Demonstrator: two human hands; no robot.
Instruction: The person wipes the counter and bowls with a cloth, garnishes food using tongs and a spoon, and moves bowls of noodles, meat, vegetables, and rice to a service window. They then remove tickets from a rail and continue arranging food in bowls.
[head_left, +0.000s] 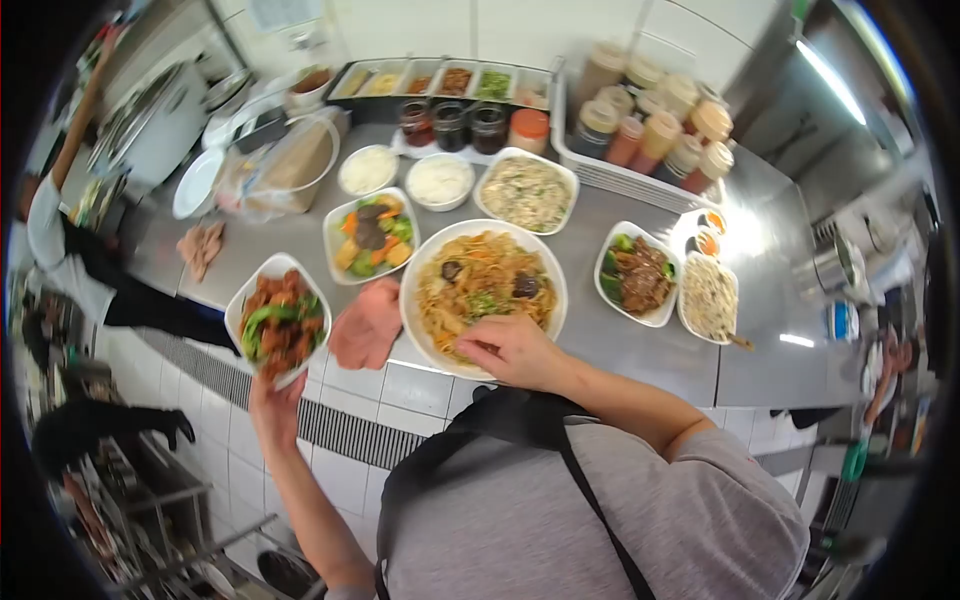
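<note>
My left hand point(275, 405) holds up a white square bowl of glazed meat with green peppers point(282, 322), its fingers under the near edge, beyond the counter's front edge. Over the near rim of a large round bowl of noodles point(480, 290) is my right hand point(510, 350), fingers bent and pressed together; whether they hold anything is hidden. A pink cloth point(366, 325) lies between the two bowls. Behind it stands a square bowl of mixed vegetables point(370, 237). To the right are a bowl of meat and broccoli point(637, 273) and a bowl of pale rice point(709, 298).
Rice bowls point(440, 181), a fried rice dish point(527, 190), dark jars point(451, 127) and a topping tray point(455, 82) line the back. A rack holds sauce bottles point(660, 132). A plastic bag point(275, 165) sits left. Other people point(75, 255) stand left and far right.
</note>
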